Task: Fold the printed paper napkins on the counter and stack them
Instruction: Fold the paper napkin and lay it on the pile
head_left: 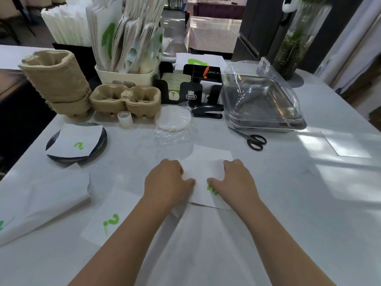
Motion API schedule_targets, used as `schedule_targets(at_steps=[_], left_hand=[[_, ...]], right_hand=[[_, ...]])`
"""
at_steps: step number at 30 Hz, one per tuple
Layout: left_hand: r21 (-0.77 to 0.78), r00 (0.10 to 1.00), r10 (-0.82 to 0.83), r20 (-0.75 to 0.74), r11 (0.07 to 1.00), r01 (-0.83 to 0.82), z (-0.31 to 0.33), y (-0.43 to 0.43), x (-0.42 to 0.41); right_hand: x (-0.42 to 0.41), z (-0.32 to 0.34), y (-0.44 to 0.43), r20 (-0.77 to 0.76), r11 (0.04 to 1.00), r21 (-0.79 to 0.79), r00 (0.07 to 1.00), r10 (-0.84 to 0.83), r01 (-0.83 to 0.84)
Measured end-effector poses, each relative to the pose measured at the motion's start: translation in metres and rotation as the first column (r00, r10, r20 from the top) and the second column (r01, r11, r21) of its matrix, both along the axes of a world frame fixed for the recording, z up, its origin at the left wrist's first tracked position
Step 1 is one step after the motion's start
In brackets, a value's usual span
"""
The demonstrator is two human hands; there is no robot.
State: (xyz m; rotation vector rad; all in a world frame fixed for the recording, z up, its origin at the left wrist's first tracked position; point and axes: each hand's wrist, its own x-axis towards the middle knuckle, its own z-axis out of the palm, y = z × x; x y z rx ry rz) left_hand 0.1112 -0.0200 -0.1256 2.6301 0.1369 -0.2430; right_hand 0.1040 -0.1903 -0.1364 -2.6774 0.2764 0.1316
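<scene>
White napkin (203,172), two hands, left hand (167,180), right hand (235,180)

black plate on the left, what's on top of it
A folded white napkin with a green question-mark print lies on the black plate, covering most of it and overhanging its near edge. Only the rim shows; whether more napkins lie stacked beneath cannot be seen.

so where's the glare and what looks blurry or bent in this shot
Head view: bright window glare falls on the counter at right and on the clear lid; the paper bags at the back are soft; the wide lens bows the counter edges; both hands and the napkin read fairly sharp.
</scene>
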Motion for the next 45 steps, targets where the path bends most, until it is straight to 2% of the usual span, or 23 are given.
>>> schedule_targets(at_steps=[3, 5, 8, 10, 12, 14, 16, 17, 18, 19, 22, 24, 26, 32, 37, 39, 40, 41, 42, 43, 44, 45], left_hand=[[0.064, 1.000, -0.014, -0.027, 0.998, 0.015, 0.001, -0.003, 0.000], [0.057, 0.999, -0.019, -0.032, 0.998, 0.020, 0.001, -0.004, 0.000], [0.027, 0.999, -0.015, -0.038, 0.999, 0.016, 0.000, -0.003, 0.000], [-0.021, 1.000, -0.011, -0.023, 1.000, 0.010, -0.002, -0.002, 0.001], [-0.198, 1.000, 0.009, 0.029, 0.980, -0.003, -0.004, 0.001, 0.001], [-0.500, 0.997, 0.063, 0.037, 0.865, -0.036, 0.000, 0.007, -0.003], [-0.770, 0.997, 0.081, -0.014, 0.635, -0.063, 0.007, 0.017, -0.010], [-0.846, 0.997, 0.079, -0.021, 0.529, -0.060, 0.011, 0.023, -0.015], [-0.882, 0.997, 0.077, 0.014, 0.471, -0.024, 0.015, 0.028, -0.022], [-0.885, 0.993, 0.086, 0.085, 0.465, 0.035, 0.017, 0.033, -0.030], [-0.810, 0.956, 0.095, 0.277, 0.559, 0.179, 0.014, 0.038, -0.061], [-0.784, 0.955, 0.091, 0.283, 0.595, 0.176, 0.004, 0.033, -0.079], [-0.764, 0.960, 0.109, 0.258, 0.632, 0.133, -0.008, 0.027, -0.090], [-0.728, 0.958, 0.062, 0.279, 0.665, 0.169, -0.010, 0.021, -0.099], [-0.687, 0.934, 0.093, 0.344, 0.703, 0.184, -0.001, 0.018, -0.103], [-0.709, 0.935, 0.168, 0.311, 0.697, 0.110, 0.006, 0.025, -0.108], [-0.750, 0.941, 0.231, 0.246, 0.661, 0.033, 0.008, 0.030, -0.110], [-0.800, 0.942, 0.298, 0.155, 0.598, -0.058, 0.009, 0.037, -0.113], [-0.853, 0.934, 0.355, 0.031, 0.497, -0.160, 0.008, 0.045, -0.115], [-0.895, 0.916, 0.383, -0.121, 0.357, -0.267, 0.006, 0.052, -0.118], [-0.908, 0.887, 0.377, -0.266, 0.211, -0.362, 0.005, 0.057, -0.120], [-0.901, 0.859, 0.355, -0.369, 0.090, -0.424, 0.005, 0.060, -0.122]], right_hand=[[0.000, 0.003, 0.005, 0.004, 1.000, -0.017, 1.000, -0.006, 0.006], [0.000, 0.006, 0.006, 0.021, 0.998, 0.055, 1.000, -0.021, 0.020], [-0.003, 0.006, 0.006, 0.082, 0.972, 0.235, 0.995, -0.055, 0.034], [-0.005, 0.010, 0.006, 0.102, 0.920, 0.391, 0.993, -0.062, 0.018], [-0.008, 0.019, 0.008, 0.119, 0.828, 0.560, 0.992, -0.038, -0.035], [-0.014, 0.032, 0.010, 0.173, 0.724, 0.675, 0.985, 0.026, -0.138], [-0.020, 0.045, 0.010, 0.236, 0.618, 0.750, 0.968, 0.085, -0.237], [-0.024, 0.049, 0.010, 0.256, 0.565, 0.781, 0.962, 0.099, -0.266], [-0.029, 0.052, 0.010, 0.274, 0.522, 0.803, 0.956, 0.105, -0.287], [-0.034, 0.054, 0.010, 0.294, 0.503, 0.808, 0.950, 0.105, -0.306], [-0.052, 0.043, 0.014, 0.352, 0.505, 0.787, 0.930, 0.104, -0.355], [-0.064, 0.027, 0.020, 0.348, 0.488, 0.801, 0.933, 0.091, -0.346], [-0.072, 0.008, 0.027, 0.319, 0.510, 0.807, 0.946, 0.050, -0.299], [-0.077, -0.006, 0.036, 0.323, 0.550, 0.804, 0.942, -0.089, -0.224], [-0.082, 0.004, 0.043, 0.311, 0.522, 0.816, 0.950, -0.033, -0.249], [-0.082, 0.017, 0.039, 0.331, 0.452, 0.836, 0.943, 0.038, -0.311], [-0.078, 0.022, 0.036, 0.334, 0.416, 0.848, 0.940, 0.062, -0.329], [-0.071, 0.025, 0.033, 0.318, 0.424, 0.850, 0.946, 0.065, -0.314], [-0.061, 0.026, 0.031, 0.287, 0.479, 0.836, 0.957, 0.035, -0.269], [-0.050, 0.024, 0.030, 0.250, 0.586, 0.784, 0.968, 0.004, -0.205], [-0.037, 0.022, 0.029, 0.203, 0.732, 0.664, 0.979, 0.019, -0.152], [-0.025, 0.019, 0.031, 0.146, 0.868, 0.475, 0.986, 0.081, -0.142]])
